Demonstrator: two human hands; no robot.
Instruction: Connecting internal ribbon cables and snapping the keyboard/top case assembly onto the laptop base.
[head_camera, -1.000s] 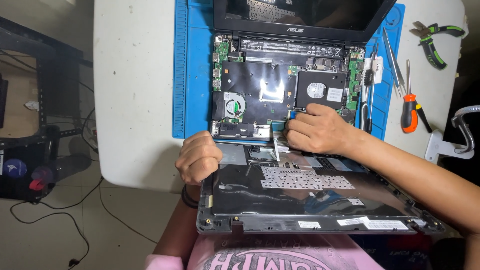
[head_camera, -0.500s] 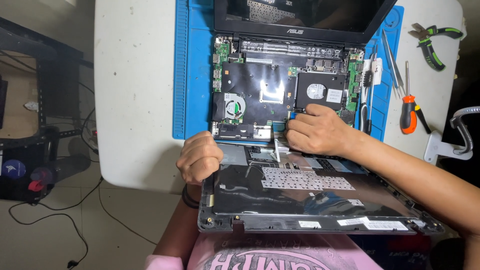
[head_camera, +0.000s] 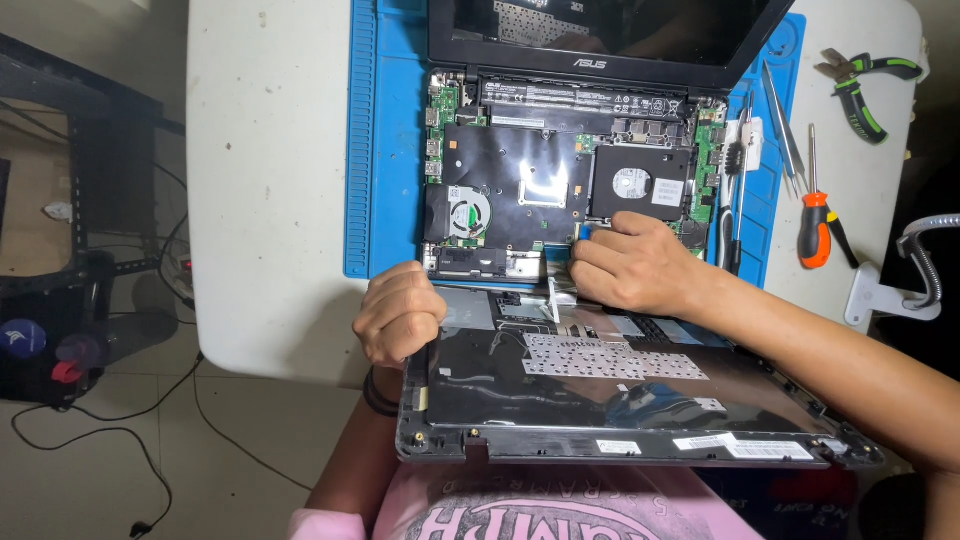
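The left hand (head_camera: 398, 312) curls shut around the corner of the flat black plastic keyboard cover (head_camera: 600, 400). The right hand (head_camera: 630, 265) pinches a thin ribbon cable (head_camera: 562, 290) just beyond it, above the green circuit board (head_camera: 520, 180).

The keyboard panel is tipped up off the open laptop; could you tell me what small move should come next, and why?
Probably free the flat ribbon cable at the board. The right hand pinches there, the left hand props up the keyboard panel, and the cable apparently joins it to the laptop base.

Left hand (head_camera: 398, 312) fisted, right hand (head_camera: 628, 264) curled, fingertips pinched together
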